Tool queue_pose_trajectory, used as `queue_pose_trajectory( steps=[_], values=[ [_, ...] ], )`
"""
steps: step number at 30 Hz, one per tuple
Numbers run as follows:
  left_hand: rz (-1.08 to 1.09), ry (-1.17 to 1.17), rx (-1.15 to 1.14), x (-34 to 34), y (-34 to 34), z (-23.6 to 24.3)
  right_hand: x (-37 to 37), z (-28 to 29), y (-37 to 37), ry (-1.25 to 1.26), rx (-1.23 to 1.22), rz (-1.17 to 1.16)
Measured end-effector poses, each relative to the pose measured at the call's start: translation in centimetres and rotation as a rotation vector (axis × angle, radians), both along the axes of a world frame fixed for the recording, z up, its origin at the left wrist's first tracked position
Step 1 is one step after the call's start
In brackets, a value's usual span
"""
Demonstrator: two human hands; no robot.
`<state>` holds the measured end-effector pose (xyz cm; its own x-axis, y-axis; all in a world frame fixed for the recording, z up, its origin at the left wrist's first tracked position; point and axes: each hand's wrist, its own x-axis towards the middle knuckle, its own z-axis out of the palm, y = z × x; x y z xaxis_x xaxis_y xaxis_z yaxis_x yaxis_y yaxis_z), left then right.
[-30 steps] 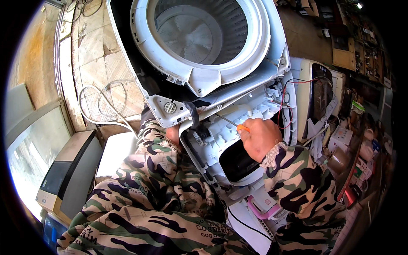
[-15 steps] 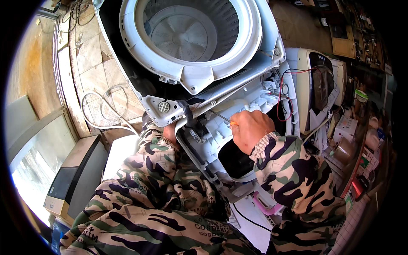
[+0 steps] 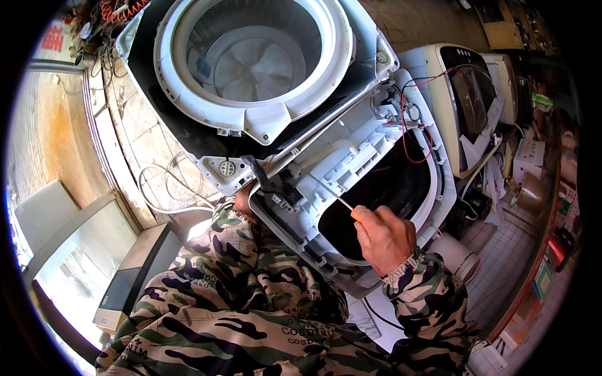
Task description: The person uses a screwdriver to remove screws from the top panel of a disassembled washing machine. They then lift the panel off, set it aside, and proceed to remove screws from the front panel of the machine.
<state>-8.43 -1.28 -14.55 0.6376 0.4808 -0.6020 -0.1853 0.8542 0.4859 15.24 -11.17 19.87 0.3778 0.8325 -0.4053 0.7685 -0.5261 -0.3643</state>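
My right hand is closed around the orange handle of a screwdriver. Its metal shaft points up and left, over the white plastic underside of a washing machine's top cover. Whether the tip touches the plastic I cannot tell. My left hand shows only in part at the cover's left edge; the cover and the sleeve hide its fingers. Beyond the cover stands the open washing machine, its white tub ring and drum exposed. A dark bundled cable runs from the machine's corner to the cover.
Red and black wires loop over the cover's right side. Right of it stands a beige appliance with a dark front. A pale hose coils on the left floor, near a grey-and-beige box-shaped unit. Cartons stand at far right.
My right hand has drawn back toward me and slightly right, and more of the screwdriver's shaft shows. The view has shifted. My left hand stays at the cover's edge.
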Motion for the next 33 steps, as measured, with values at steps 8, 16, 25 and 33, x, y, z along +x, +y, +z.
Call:
queue_pose_trajectory(
  steps=[8,16,25,33],
  values=[
    [0.098,0.000,-0.354,0.9,1.1,2.0,-0.8,-3.8,-2.2,0.019,0.027,-0.076],
    [0.068,-0.117,-0.314,-1.4,0.9,-3.1,-0.4,-4.1,-1.7,0.030,0.005,-0.029],
    [0.145,-0.045,-0.323,0.7,1.3,2.4,-0.2,-3.8,-0.8,0.057,-0.038,-0.043],
    [0.073,-0.039,-0.172,-2.2,0.9,-3.0,1.5,-4.9,-0.3,0.101,-0.062,-0.131]
  ],
)
